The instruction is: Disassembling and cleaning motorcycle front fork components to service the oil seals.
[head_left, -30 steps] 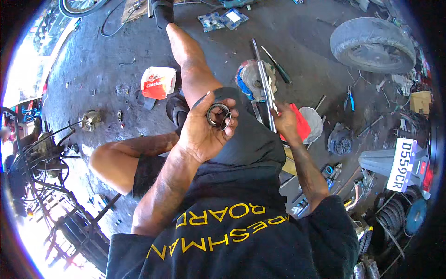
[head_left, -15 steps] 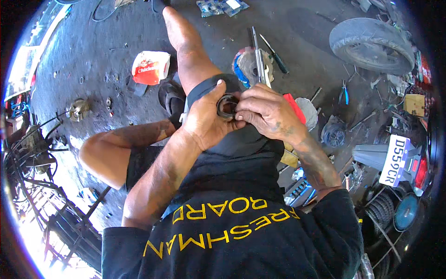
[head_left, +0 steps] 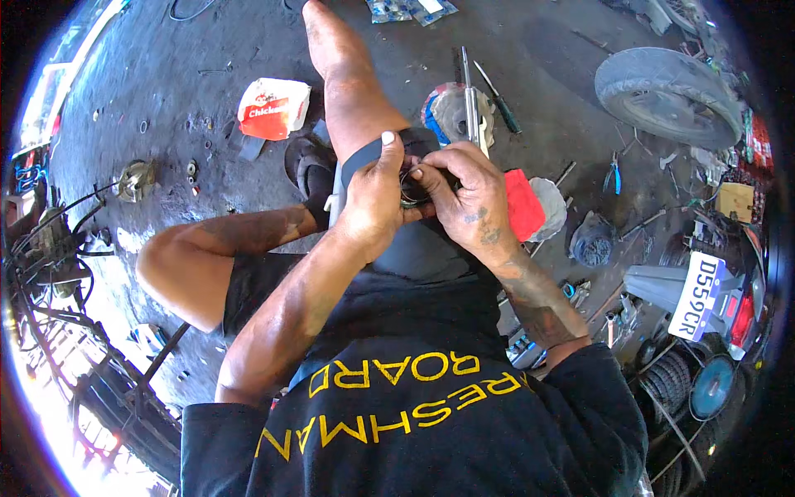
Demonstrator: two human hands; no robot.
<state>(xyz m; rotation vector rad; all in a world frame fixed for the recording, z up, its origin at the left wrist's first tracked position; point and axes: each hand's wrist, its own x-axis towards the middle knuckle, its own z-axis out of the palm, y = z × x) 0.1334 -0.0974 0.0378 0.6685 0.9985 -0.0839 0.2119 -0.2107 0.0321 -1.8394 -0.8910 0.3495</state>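
Observation:
My left hand (head_left: 374, 199) is closed around a dark, round metal ring (head_left: 409, 197), its thumb pointing up along the near side. From the right, my right hand (head_left: 474, 197) reaches over the ring, with thumb and fingertips pinched at its upper edge. The fingers hide most of the ring, so its exact kind does not show. Both hands work close together above my lap. Beyond them, a shiny metal tube (head_left: 471, 108) lies over a round dirty piece (head_left: 447, 112), with a dark-handled screwdriver-like tool (head_left: 507, 114) beside it.
A red-and-white food bag (head_left: 274, 108) lies on the floor at left. Right of me are a red piece of cloth or paper (head_left: 522, 205), blue-handled pliers (head_left: 613, 172), a wheel with tyre (head_left: 667, 98) and a motorcycle tail part (head_left: 650, 283). Dark metal frames (head_left: 74, 331) stand at far left.
My right hand has shifted from the ring's right side to its top edge, fingers now covering more of it. My left hand keeps its hold. The whole view has shifted slightly.

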